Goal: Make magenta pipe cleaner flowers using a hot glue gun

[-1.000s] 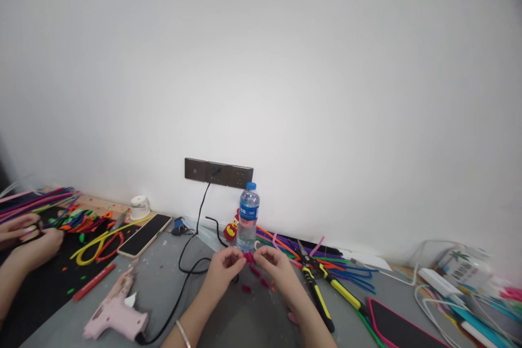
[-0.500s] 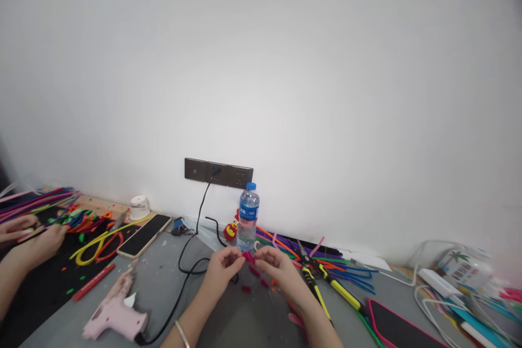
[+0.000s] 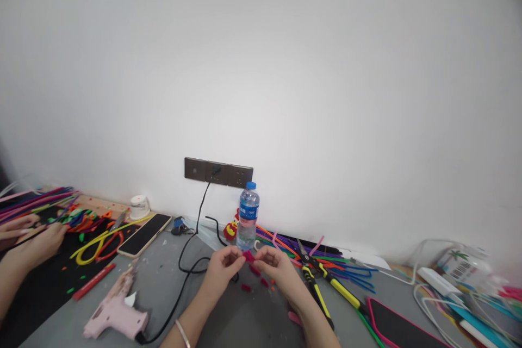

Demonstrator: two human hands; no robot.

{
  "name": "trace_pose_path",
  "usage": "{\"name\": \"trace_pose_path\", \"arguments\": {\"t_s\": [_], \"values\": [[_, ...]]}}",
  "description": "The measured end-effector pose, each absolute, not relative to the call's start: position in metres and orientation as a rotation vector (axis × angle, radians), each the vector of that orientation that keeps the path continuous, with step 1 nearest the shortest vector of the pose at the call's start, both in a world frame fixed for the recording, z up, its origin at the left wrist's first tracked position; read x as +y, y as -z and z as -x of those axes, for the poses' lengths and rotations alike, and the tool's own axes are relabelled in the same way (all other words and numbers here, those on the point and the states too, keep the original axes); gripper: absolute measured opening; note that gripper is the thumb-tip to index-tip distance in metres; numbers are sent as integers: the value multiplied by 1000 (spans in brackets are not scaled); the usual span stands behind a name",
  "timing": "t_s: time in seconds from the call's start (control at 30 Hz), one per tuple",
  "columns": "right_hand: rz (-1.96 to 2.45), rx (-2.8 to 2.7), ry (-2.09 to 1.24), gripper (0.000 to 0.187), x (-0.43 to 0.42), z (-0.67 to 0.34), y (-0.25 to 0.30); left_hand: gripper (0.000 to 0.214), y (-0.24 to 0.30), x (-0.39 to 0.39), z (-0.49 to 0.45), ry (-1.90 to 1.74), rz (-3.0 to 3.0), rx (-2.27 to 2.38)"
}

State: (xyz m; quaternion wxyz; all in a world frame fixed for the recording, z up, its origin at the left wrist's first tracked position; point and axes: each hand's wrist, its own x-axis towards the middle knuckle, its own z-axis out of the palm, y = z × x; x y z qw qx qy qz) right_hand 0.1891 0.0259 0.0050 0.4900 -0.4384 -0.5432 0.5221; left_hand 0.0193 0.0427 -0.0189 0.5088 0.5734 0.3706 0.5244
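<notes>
My left hand pinches the left end of a small magenta fuzzy piece, which looks like bent pipe cleaner. Opposite it, my right hand has its thumb and fingers closed at the piece's right side. Several short magenta bits lie on the grey table just below and between the hands. Right behind them stands a water bottle with a blue cap, and a small red and yellow figure is beside it.
A pink hot glue gun lies at left, its black cord running to the wall socket. Yellow-handled pliers, colourful pipe cleaners and a phone are at right. A co-worker's hands work at far left, near another phone.
My hands stay almost in place on the magenta piece, with the right forearm shifted very slightly. At far left, the co-worker's fingers have moved a little.
</notes>
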Motion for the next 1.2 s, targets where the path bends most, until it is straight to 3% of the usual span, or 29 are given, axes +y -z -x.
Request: {"name": "trace_pose_path", "arguments": {"t_s": [0.53,1.2], "values": [[980,-1306,-1318,25,28,-189,1,20,22,43,-19,-1279,-1402,919],[958,-1323,-1394,32,25,-190,-3,25,24,44,-18,-1251,-1378,876]]}}
